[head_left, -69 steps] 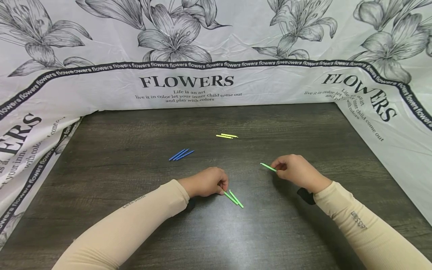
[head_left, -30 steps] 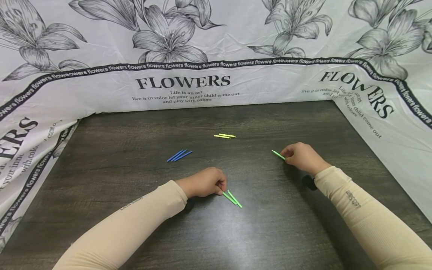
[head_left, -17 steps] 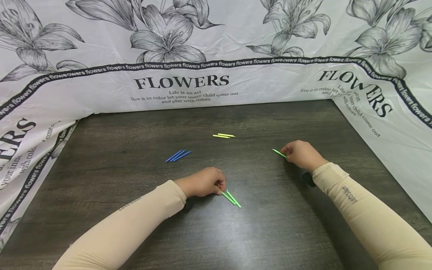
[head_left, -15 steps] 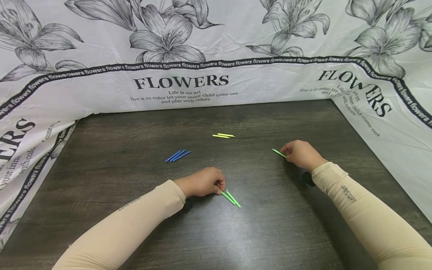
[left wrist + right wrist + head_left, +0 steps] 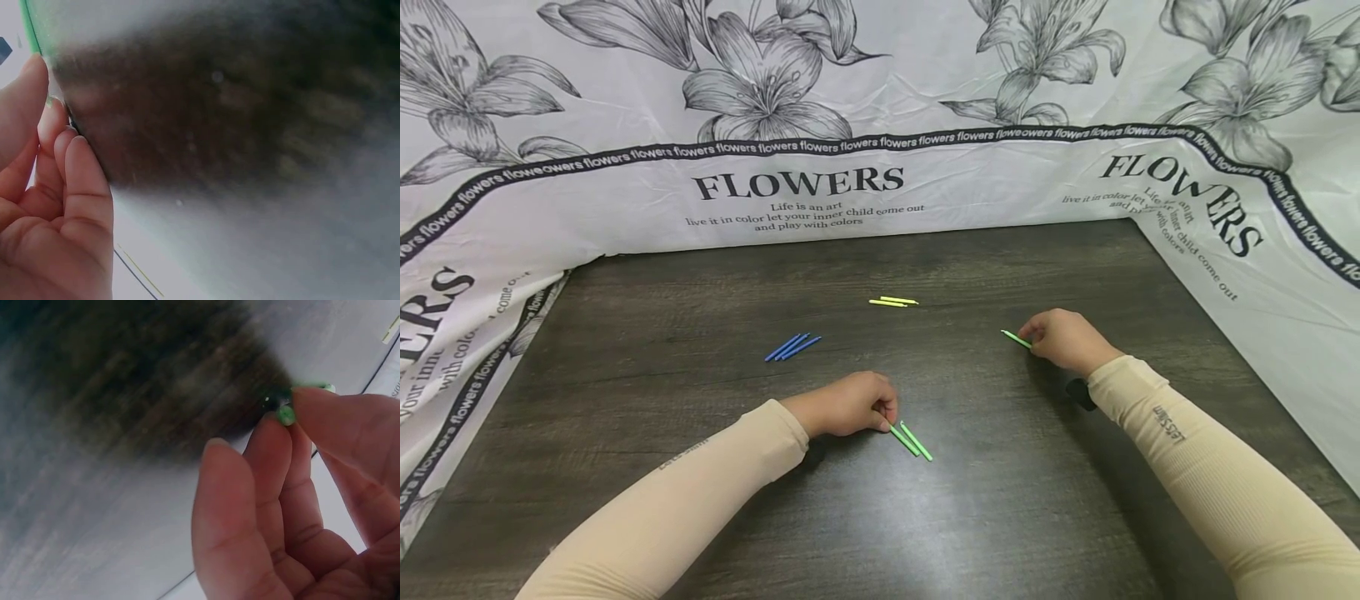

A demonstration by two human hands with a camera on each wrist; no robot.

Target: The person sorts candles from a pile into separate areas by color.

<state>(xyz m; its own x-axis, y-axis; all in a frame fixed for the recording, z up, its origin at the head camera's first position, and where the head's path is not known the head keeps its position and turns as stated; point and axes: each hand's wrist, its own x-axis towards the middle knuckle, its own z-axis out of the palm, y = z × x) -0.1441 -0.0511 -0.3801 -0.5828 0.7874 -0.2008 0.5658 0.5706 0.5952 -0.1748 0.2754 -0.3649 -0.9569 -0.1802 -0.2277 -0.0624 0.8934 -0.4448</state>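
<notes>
My left hand point(image 5: 853, 404) pinches the upper end of a thin green candle point(image 5: 905, 441), which slants toward the near right. Beside that one lies a second green candle point(image 5: 917, 442), almost parallel. Farther right, my right hand point(image 5: 1066, 338) holds another green candle point(image 5: 1016, 338) between thumb and fingers, at or just above the table. The right wrist view shows its rounded end point(image 5: 285, 415) poking out between the fingertips. Only part of the left-hand candle point(image 5: 29, 25) shows in the left wrist view, past the thumb.
Several blue candles point(image 5: 793, 347) lie together left of centre on the dark wooden table point(image 5: 655, 333). Toward the back are two yellow candles point(image 5: 891, 302). A white flower-printed cloth point(image 5: 805, 187) hangs along the back and both sides.
My right hand has moved right and farther away, carrying its green candle, then nearly stopped. The left hand stays by its two green candles. The head view has shifted slightly.
</notes>
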